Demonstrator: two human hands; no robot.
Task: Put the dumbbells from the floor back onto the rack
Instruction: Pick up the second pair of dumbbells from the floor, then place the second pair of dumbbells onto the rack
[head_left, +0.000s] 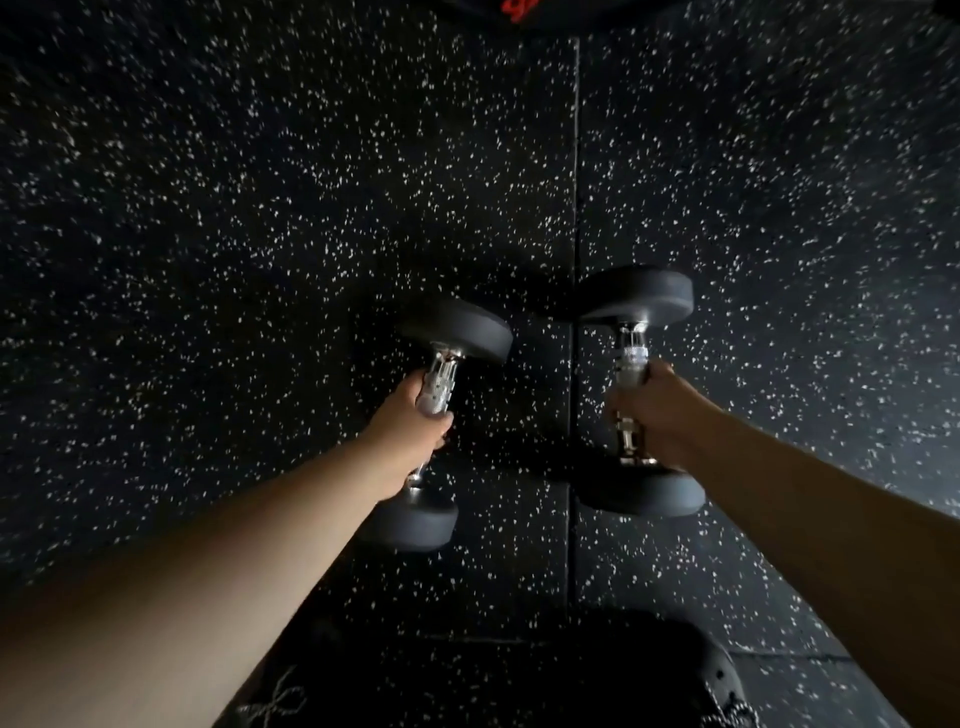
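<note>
Two black rubber-headed dumbbells with chrome handles are in the middle of the view, over a black speckled floor. My left hand (410, 431) is closed around the handle of the left dumbbell (457, 332), which tilts slightly right. My right hand (657, 410) grips the handle of the right dumbbell (641, 296), which stands almost straight away from me. Whether the dumbbells rest on the floor or hang just above it I cannot tell. No rack is in view.
Black speckled rubber floor tiles (260, 234) fill the view, with a seam (575, 182) running away from me between the dumbbells. A dark object with red lettering (519, 10) sits at the top edge. My dark shoes (623, 675) show at the bottom.
</note>
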